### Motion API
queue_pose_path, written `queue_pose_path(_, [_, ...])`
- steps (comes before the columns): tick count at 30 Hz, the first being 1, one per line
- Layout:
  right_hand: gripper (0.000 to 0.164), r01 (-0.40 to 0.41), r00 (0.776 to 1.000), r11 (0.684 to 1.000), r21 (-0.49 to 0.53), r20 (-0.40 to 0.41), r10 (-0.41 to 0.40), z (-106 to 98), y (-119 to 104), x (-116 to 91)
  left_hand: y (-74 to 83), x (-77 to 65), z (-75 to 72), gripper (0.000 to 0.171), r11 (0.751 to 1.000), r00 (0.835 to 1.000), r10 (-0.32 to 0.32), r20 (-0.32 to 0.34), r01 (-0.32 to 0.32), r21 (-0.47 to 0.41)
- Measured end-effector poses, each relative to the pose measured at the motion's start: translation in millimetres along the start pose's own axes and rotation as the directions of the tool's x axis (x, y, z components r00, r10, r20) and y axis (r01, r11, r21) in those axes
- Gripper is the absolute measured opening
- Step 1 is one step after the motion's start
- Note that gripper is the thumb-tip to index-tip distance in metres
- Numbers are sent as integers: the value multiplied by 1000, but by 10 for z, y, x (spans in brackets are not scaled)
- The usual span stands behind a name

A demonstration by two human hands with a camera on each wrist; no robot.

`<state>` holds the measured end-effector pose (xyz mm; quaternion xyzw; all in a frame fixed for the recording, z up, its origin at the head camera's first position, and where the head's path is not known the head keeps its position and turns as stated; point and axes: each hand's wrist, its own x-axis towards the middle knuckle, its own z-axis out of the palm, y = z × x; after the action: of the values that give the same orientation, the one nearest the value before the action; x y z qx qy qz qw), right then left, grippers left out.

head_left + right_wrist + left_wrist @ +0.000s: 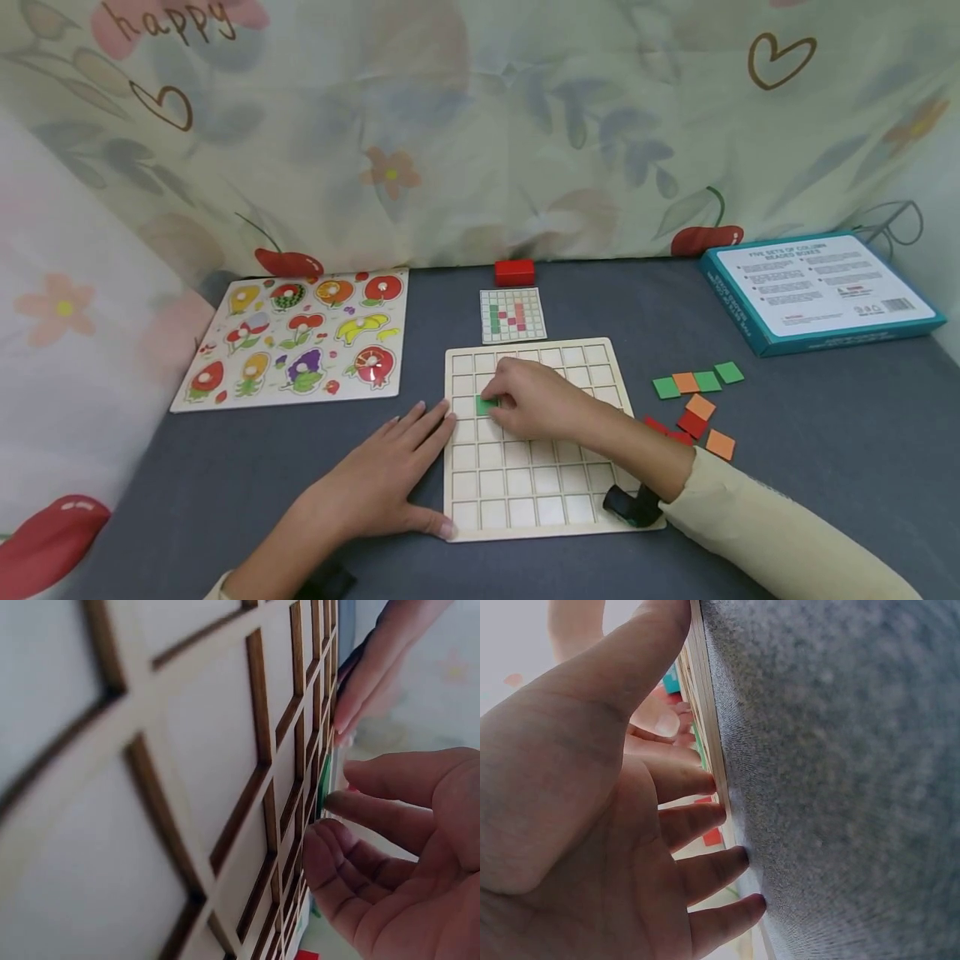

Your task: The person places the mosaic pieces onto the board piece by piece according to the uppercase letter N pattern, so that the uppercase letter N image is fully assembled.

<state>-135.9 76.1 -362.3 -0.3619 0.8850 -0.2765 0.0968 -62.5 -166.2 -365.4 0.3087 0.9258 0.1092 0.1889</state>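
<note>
A pale wooden grid board (pixel 525 481) lies flat before me. My left hand (pixel 397 475) rests along its left side, fingers extended to the edge and thumb at the near corner. In the left wrist view the fingertips (pixel 724 862) touch the board's wooden side. Over the upper left cells, my right hand (pixel 543 400) has curled fingers and pinches a green square tile (pixel 484 407) with thumb and index finger. The right wrist view shows that tile (pixel 324 782) nearly edge-on at the board's surface, fingertips against it.
Loose green, orange and red tiles (pixel 696 427) lie right of the board, some partly behind the right forearm. Beyond the board are a small pattern card (pixel 532 329) and a red block (pixel 514 272). A fruit puzzle (pixel 258 325) lies left; a teal box (pixel 840 292) lies right.
</note>
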Motion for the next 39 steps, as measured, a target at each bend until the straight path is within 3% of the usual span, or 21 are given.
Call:
queue_pose_path(9, [25, 33, 999, 998, 46, -18, -32, 36, -128, -177, 9, -15, 15, 118, 1000, 1000, -16, -4, 16, 16])
queue_pose_path(14, [22, -2, 999, 997, 81, -46, 6, -69, -74, -363, 17, -12, 7, 118, 1000, 1000, -11, 1, 11, 17])
queue_pose_path(27, [18, -145, 983, 981, 133, -96, 158, -416, 436, -866, 17, -13, -22, 117, 1000, 1000, -6, 11, 6, 1])
queue_pose_path(33, [19, -263, 959, 961, 86, -81, 270, -657, 670, -1060, 14, -1, -10, 117, 1000, 1000, -12, 15, 12, 1])
queue_pose_path(39, [23, -385, 922, 922, 47, -34, 386, -818, 930, -1201, 13, 8, -1, 118, 1000, 1000, -17, 19, 17, 2])
